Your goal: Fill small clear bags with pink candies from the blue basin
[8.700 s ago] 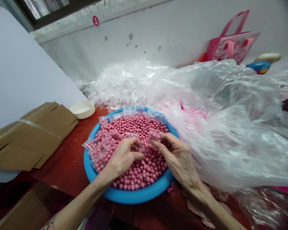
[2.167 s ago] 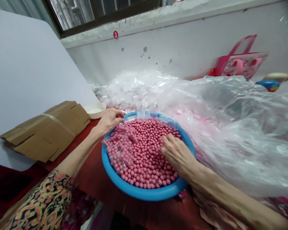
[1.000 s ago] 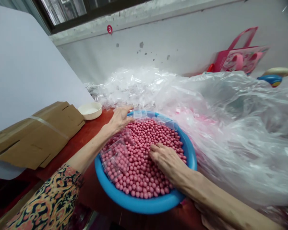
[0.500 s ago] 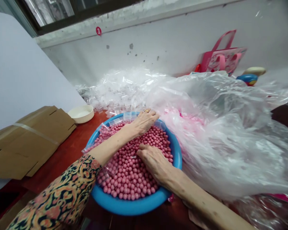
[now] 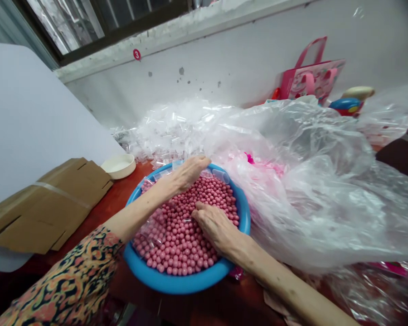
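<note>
A blue basin (image 5: 190,283) full of small pink beads (image 5: 180,244) stands on the red table (image 5: 98,213). My left hand (image 5: 187,170) reaches across to the basin's far rim. Its fingers are curled down onto the small clear bags (image 5: 221,174) lying there. My right hand (image 5: 212,222) rests on the beads in the middle of the basin, fingers bent and pressed into them, and what they pinch is hidden. Several small bags filled with beads (image 5: 149,226) lie at the basin's left side, partly under my left forearm.
A big crumpled clear plastic sheet (image 5: 309,181) crowds the basin's right side. A heap of small empty bags (image 5: 177,127) lies behind it. Flattened cardboard (image 5: 47,203), a white dish (image 5: 119,165) and a white board (image 5: 27,127) are at the left. A pink bag (image 5: 309,77) leans on the wall.
My left hand went from the basin's left rim across to the far rim, then drew back slightly to the left. My right hand stayed on the beads, shifting a little towards the middle.
</note>
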`<state>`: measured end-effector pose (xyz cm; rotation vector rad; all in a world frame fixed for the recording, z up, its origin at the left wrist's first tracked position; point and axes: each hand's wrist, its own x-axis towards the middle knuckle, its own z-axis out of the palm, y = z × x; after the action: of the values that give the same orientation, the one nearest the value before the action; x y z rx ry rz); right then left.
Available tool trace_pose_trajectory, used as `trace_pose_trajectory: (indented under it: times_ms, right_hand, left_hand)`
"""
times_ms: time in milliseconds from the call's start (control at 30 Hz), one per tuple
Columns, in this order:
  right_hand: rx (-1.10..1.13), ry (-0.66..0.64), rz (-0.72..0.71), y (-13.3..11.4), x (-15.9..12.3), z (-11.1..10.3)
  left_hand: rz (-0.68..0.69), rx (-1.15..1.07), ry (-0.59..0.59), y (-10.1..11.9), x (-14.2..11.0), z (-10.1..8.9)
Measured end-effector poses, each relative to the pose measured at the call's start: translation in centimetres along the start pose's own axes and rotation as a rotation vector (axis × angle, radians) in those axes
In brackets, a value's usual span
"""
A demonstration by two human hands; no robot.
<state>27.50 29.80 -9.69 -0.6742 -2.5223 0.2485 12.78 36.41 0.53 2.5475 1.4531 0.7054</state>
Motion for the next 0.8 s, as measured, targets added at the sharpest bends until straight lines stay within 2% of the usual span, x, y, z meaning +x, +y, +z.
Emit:
trace_pose_trajectory:
  times_ms: [67,167,267,333,400,533,633,700,800]
  right_hand:
    - [0.005,0.005,-0.014,0.1,0.0,-0.1]
    - [0.020,0.005,-0.034,0.5,0.1,-0.4]
    - [0.040,-0.001,-0.070,1.5,0.3,-0.7]
    - [0.042,0.007,-0.086,2.3,0.3,-0.8]
    - [0.035,0.017,-0.097,2.8,0.3,-1.0]
    - [0.019,0.021,-0.117,2.7,-0.2,-1.9]
    - [0.003,0.030,-0.123,2.1,-0.5,-2.5]
    - [-0.003,0.029,-0.136,2.0,-0.4,-2.5]
    - [-0.013,0.021,-0.157,2.3,0.0,-2.0]
  left_hand:
    - [0.014,0.050,-0.016,0.8,-1.2,-1.8]
    - [0.040,0.115,-0.074,2.2,-5.1,-4.2]
    - [0.028,0.127,-0.154,3.9,-9.9,-4.8]
    - [0.005,0.092,-0.177,4.7,-12.4,-3.9]
    - [-0.040,0.053,-0.132,5.0,-13.8,-2.2]
    - [-0.146,0.052,0.047,4.9,-14.2,1.5]
    - [-0.101,0.130,0.164,5.0,-14.5,3.4]
    - [-0.014,0.196,0.144,5.1,-15.1,4.0]
    - [0.065,0.250,0.020,4.8,-16.3,4.4]
